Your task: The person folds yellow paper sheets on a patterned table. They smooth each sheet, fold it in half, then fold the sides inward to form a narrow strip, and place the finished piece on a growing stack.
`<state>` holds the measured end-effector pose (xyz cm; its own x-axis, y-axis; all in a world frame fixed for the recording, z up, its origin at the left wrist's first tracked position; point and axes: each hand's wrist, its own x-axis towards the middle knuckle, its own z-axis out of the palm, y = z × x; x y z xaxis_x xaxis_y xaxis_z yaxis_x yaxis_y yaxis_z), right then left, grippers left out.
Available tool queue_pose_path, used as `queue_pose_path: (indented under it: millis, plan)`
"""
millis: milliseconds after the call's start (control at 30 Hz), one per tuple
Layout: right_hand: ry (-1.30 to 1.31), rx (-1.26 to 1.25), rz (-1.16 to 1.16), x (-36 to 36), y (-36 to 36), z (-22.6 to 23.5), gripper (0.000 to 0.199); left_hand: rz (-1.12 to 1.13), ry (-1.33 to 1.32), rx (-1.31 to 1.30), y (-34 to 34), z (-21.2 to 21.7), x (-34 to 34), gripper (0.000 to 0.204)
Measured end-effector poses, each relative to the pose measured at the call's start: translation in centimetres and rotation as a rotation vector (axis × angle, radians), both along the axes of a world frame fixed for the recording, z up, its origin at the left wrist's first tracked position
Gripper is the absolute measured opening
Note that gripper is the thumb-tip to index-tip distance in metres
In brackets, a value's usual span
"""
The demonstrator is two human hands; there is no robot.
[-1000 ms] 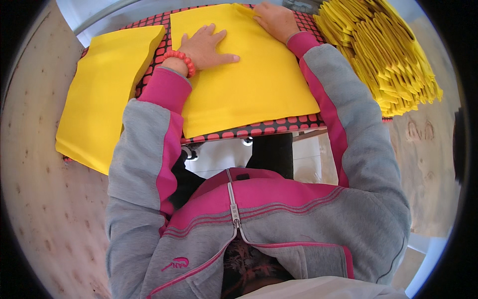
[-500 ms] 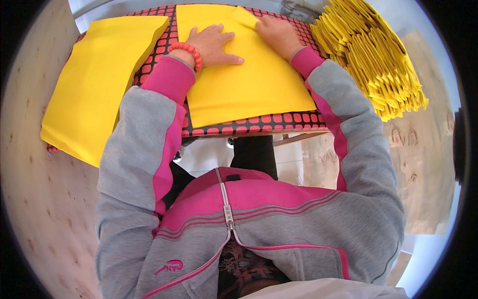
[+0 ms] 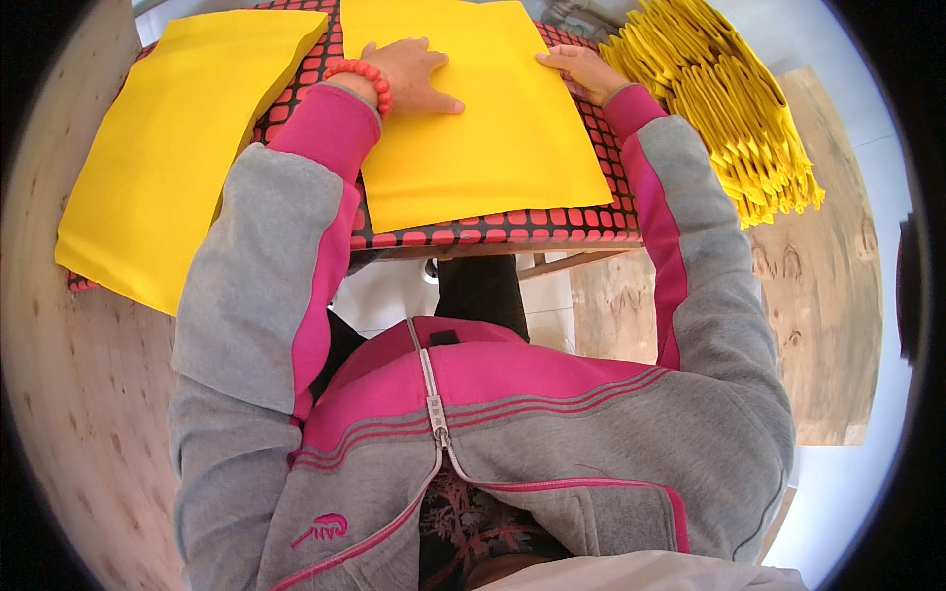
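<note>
A flat yellow fabric piece lies in front of me on the table. My left hand, with a red bead bracelet at the wrist, rests on its upper left part, palm down and fingers spread. At the right edge of the same piece, near its far corner, my right hand has its thumb and fingers closed on the rim. The far edge of the fabric runs close to the top of the picture.
On the left lies a thick stack of yellow fabric, reaching past the table's near edge. At the right is a tall pile of folded yellow pieces. A red-and-black patterned cloth covers the table. Wooden boards stand at both sides.
The turned-over far right corner of the fabric piece now lies flat. My right hand has moved right to its edge. My left hand stays spread on it.
</note>
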<state>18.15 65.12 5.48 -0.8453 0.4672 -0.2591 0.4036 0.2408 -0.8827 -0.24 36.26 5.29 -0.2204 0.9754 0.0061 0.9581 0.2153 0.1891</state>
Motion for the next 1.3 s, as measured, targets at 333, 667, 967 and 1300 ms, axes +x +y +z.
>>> queue_pose_path:
  millis: [333,667,967,1300]
  plan:
    - [0.156,1.331,-0.022,0.0,-5.2,-1.2,0.012,-0.021,0.029,0.040,-0.4,-0.4,0.0,0.083]
    - [-0.004,0.071,-0.079,4.6,-1.0,-0.1,0.024,0.002,0.025,0.028,0.2,-0.3,-0.1,0.076]
    - [0.210,2.003,0.268,3.1,-7.6,-1.8,0.016,-0.018,0.094,0.044,0.0,-0.8,0.4,0.080]
    - [0.010,-0.127,-0.212,8.3,-1.7,-0.1,0.022,-0.017,0.069,0.009,-0.3,-0.3,0.1,0.083]
